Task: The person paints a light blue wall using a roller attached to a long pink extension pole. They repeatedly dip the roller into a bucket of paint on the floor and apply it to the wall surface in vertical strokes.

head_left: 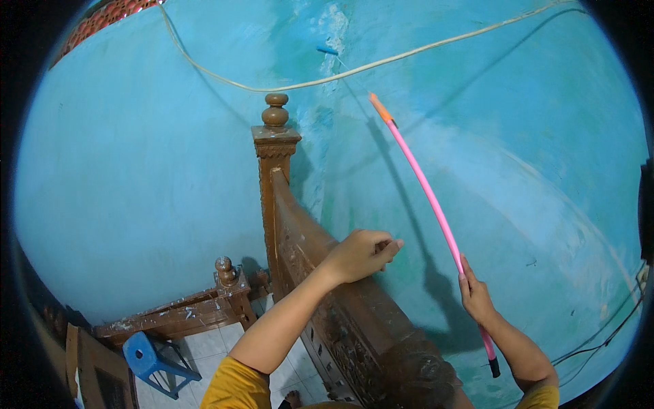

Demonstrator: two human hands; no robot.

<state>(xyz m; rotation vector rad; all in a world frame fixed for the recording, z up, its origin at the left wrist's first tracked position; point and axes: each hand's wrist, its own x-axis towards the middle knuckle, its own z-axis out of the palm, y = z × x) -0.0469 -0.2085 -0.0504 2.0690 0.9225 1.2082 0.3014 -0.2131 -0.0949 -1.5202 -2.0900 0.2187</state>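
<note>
My right hand [477, 297] grips the lower part of a long pink pole with a black end cap. The pole leans up and left, bowed in this view, to an orange handle and a thin wire that carries a small blue paint roller [327, 50]. The roller is up by a pale, flaking strip of the turquoise wall [545, 123]. My left hand [364, 255] is closed, its fingers curled and nothing visible in it. It sits over the top rail of a carved brown wooden bed end [300, 225], off the pole; I cannot tell whether it touches the rail.
A pale cable [388, 61] sags across the wall, passing in front of the roller's wire. The bed end's tall post [272, 146] stands left of the pole. Lower left are a paint-spattered wooden frame [170, 318] and a blue plastic stool [153, 361]. Dark wires [599, 346] hang at right.
</note>
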